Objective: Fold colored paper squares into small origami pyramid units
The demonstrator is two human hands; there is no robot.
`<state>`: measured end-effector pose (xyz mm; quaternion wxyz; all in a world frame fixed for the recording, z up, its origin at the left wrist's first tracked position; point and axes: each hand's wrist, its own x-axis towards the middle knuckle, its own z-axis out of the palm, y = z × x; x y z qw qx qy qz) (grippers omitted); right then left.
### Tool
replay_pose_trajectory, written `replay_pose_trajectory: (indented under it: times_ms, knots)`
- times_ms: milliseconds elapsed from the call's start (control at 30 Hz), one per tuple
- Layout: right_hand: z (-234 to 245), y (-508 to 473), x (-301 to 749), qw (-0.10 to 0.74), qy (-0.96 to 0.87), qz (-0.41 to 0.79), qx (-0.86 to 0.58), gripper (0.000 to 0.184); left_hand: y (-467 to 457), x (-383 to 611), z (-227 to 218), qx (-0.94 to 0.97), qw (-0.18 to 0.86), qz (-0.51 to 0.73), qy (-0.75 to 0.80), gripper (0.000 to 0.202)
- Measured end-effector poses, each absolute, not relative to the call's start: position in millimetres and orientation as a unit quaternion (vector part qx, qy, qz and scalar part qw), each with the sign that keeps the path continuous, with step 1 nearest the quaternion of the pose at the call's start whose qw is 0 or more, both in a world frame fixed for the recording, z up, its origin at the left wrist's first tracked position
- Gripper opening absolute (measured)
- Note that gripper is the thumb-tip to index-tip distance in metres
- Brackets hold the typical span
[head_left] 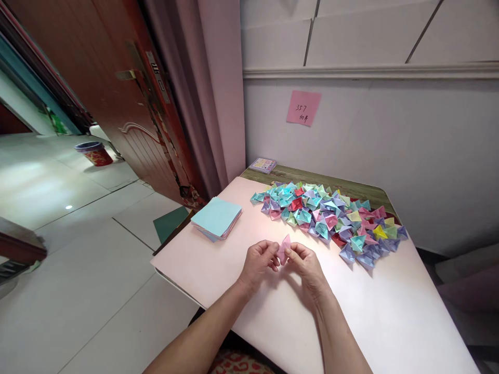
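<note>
A small pink folded paper piece (pixel 284 248) is pinched between both hands just above the pale pink sheet (pixel 390 306) covering the table. My left hand (pixel 259 259) grips its left side with curled fingers. My right hand (pixel 306 262) holds its right side, fingers closed too. Beyond the hands lies a heap of several finished folded paper pieces (pixel 331 215) in blue, teal, pink, purple and yellow. A stack of square paper sheets (pixel 217 218), light blue on top, lies to the left.
A small packet of paper (pixel 262 165) lies at the table's far edge on bare wood (pixel 351 186). A pink note (pixel 303 108) is stuck on the wall. Curtain and wooden door (pixel 128 104) stand to the left; a red bucket (pixel 95 154) sits on the tiled floor.
</note>
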<state>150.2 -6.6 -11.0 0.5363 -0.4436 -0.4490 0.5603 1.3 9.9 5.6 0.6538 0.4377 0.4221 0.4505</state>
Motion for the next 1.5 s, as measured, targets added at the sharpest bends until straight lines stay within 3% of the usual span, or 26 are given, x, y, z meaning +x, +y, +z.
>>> replay_pose_trajectory:
  times_ms: [233, 467, 867, 1267, 1500]
  knots:
    - [-9.1, -8.1, 153.3, 0.529, -0.416, 0.616, -0.41, 0.034, 10.7, -4.0, 11.0, 0.338, 0.781, 0.387, 0.356, 0.041]
    - [-5.2, -9.3, 158.9, 0.513, -0.416, 0.638, -0.396, 0.033, 11.3, -9.5, 13.7, 0.339, 0.784, 0.365, 0.371, 0.028]
    - [-9.4, -9.5, 157.9, 0.524, -0.351, 0.676, -0.382, 0.036, 11.3, -14.8, 15.6, 0.358, 0.84, 0.291, 0.285, 0.028]
    - [-9.8, -14.2, 160.3, 0.475, -0.352, 0.728, -0.346, 0.03, 9.5, -14.0, 10.5, 0.332, 0.867, 0.251, 0.275, 0.024]
    - [-19.2, -10.7, 165.4, 0.488, -0.347, 0.721, -0.348, 0.032, 5.3, -12.2, 11.7, 0.304, 0.879, 0.248, 0.271, 0.024]
